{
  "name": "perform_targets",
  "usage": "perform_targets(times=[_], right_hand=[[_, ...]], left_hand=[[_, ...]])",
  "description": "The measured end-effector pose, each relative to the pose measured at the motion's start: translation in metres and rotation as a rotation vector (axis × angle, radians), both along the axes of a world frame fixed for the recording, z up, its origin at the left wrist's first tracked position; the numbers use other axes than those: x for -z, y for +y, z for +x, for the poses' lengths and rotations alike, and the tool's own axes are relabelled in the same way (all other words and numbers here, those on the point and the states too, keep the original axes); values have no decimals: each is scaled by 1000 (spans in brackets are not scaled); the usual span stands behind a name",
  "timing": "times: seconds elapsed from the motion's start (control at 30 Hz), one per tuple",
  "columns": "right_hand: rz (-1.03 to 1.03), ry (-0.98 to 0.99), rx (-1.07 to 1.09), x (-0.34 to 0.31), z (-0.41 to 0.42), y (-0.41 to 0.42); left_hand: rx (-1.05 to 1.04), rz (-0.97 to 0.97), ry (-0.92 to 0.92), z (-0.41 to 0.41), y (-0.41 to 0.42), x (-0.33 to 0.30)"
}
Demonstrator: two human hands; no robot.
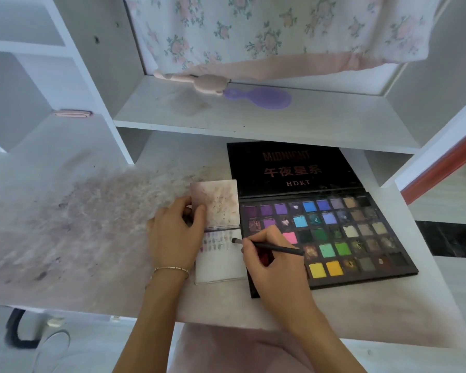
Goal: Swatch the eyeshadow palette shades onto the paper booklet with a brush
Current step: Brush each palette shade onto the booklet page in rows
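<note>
Right hand (277,262) pinches a slim black brush (269,246), tip on the paper booklet (221,262) just left of the eyeshadow palette (361,238) | left hand (175,232) grips the stained upper page, apparently to steady it | small swatches row the white matte sheet | palette open flat, square powder pans.

White desk (65,238) smudged with powder, white shelf (253,117), floral curtain (253,28), perhaps daylit, pale floor (92,345)

I see a black palette (331,238) with purple, blue, green, yellow and pink pans. The white booklet (221,262) carries small purplish swatches; floral cloth (267,28) hangs above, pink-hemmed.
</note>
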State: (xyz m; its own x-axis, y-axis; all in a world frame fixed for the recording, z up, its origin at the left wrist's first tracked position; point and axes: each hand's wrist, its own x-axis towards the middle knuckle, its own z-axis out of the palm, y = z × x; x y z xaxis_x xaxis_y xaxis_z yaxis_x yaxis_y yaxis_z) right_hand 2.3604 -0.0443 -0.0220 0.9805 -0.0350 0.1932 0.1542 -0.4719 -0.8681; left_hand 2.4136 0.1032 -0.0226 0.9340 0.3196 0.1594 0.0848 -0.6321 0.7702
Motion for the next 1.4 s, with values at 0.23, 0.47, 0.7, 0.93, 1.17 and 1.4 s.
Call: perform_targets(times=[0.23, 0.47, 0.7, 0.93, 1.17, 1.4], right_hand=[[-161, -90, -43, 2, -1, 1], [-245, -111, -82, 3, -1, 1], [-255, -123, -83, 5, -1, 1], [-254, -116, -87, 5, -2, 1], [-251, -93, -88, 6, -1, 1], [-253, -106, -84, 5, -1, 1]], left_hand=[[7, 18, 11, 1, 1, -1], [2, 24, 19, 1, 0, -1], [3, 26, 25, 1, 1, 0], [-1, 15, 20, 1, 1, 1], [-4, 29, 35, 2, 1, 2], [-4, 20, 29, 2, 1, 1]])
